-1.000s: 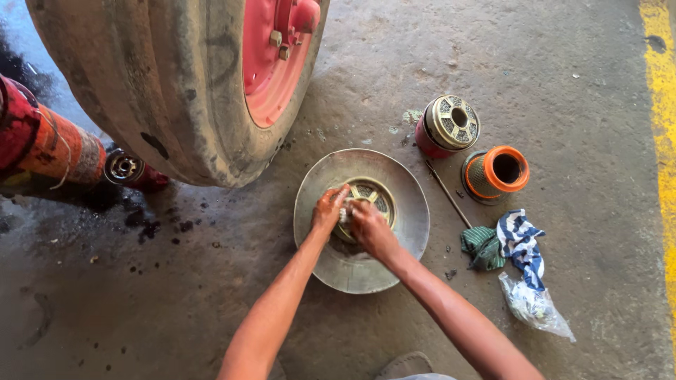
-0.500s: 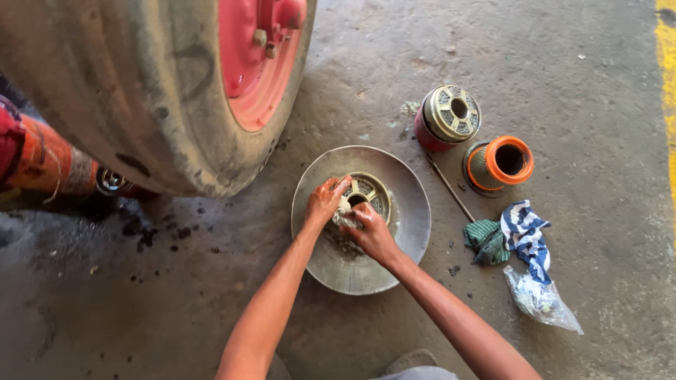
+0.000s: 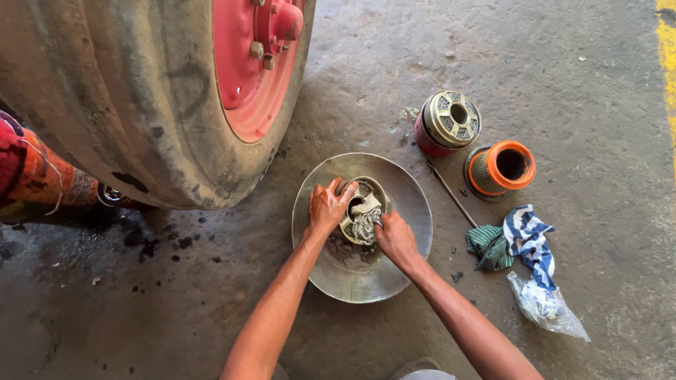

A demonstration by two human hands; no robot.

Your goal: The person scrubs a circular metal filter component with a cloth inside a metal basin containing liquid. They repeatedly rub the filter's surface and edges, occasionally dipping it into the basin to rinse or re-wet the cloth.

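A wide shallow metal basin (image 3: pixel 408 200) lies on the concrete floor. Inside it sits a round perforated filter part (image 3: pixel 366 193) with a hole in its middle. My left hand (image 3: pixel 327 205) grips the left rim of that part. My right hand (image 3: pixel 393 236) presses a grey rag (image 3: pixel 365 224) against its lower right side. Dirt lies in the basin bottom under the part.
A large muddy tyre (image 3: pixel 134 98) with a red rim (image 3: pixel 253 63) stands at the upper left. A red filter canister (image 3: pixel 448 123), an orange-ended filter (image 3: pixel 501 167), a thin metal rod (image 3: pixel 452 194), striped cloths (image 3: pixel 517 239) and a plastic bag (image 3: pixel 546 306) lie to the right. A yellow floor line (image 3: pixel 665 63) runs along the right edge.
My hands have shifted slightly on the filter part, and the rag has moved lower on it. The view has drifted a little.
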